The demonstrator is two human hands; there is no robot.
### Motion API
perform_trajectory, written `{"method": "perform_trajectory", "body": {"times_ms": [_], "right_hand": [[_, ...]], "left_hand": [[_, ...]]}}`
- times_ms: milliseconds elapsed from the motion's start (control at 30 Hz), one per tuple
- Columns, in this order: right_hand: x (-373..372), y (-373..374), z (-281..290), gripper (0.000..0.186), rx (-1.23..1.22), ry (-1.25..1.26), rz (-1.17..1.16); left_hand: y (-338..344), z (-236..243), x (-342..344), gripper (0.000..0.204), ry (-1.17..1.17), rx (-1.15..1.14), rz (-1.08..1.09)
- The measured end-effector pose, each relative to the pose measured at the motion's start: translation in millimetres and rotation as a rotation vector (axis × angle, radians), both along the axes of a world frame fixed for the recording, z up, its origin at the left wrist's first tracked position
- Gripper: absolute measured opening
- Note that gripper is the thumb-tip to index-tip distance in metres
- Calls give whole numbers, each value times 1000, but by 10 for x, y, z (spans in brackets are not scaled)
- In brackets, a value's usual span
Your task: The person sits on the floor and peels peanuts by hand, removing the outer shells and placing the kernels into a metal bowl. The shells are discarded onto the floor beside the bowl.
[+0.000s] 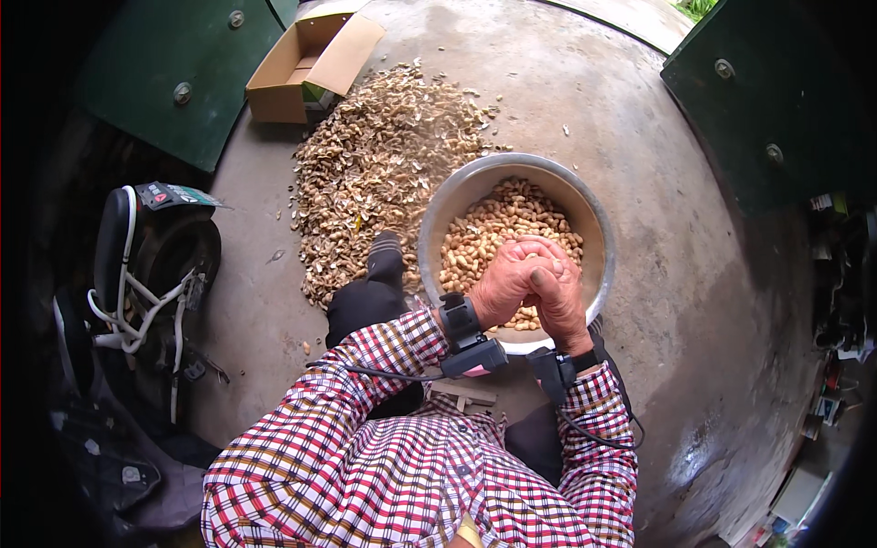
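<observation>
My left hand (501, 289) and my right hand (559, 298) meet over a wide metal basin (595, 251) of unshelled peanuts (484, 224), both with fingers curled and pressed together. Whatever lies between them is too small and hidden to make out. Left of the basin, a broad heap of broken shells (352, 164) spreads over the concrete, reaching my dark-clad foot. Black devices with cables are strapped to both my wrists.
An open cardboard box (283, 100) sits behind the heap. A white-framed wheeled vehicle (123, 265) stands at the left. Green metal doors (146, 91) flank the opening at both sides. Assorted clutter (831, 301) lines the right edge. Concrete floor (667, 301) surrounds the basin.
</observation>
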State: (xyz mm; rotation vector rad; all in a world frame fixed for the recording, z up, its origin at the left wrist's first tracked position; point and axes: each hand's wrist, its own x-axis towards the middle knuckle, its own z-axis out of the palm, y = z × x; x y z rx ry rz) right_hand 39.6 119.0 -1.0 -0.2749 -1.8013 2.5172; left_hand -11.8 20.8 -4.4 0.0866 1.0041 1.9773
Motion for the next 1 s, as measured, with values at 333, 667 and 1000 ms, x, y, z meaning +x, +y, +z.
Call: {"method": "perform_trajectory", "body": {"times_ms": [333, 667, 1000], "right_hand": [[10, 23, 10, 52, -112, 1, -102], [-2, 70, 18, 86, -433, -8, -123], [-10, 163, -27, 77, -439, -79, -79]], "left_hand": [[136, 16, 62, 15, 13, 133, 93], [176, 102, 56, 12, 227, -46, 6], [185, 116, 58, 12, 198, 34, -4]]}}
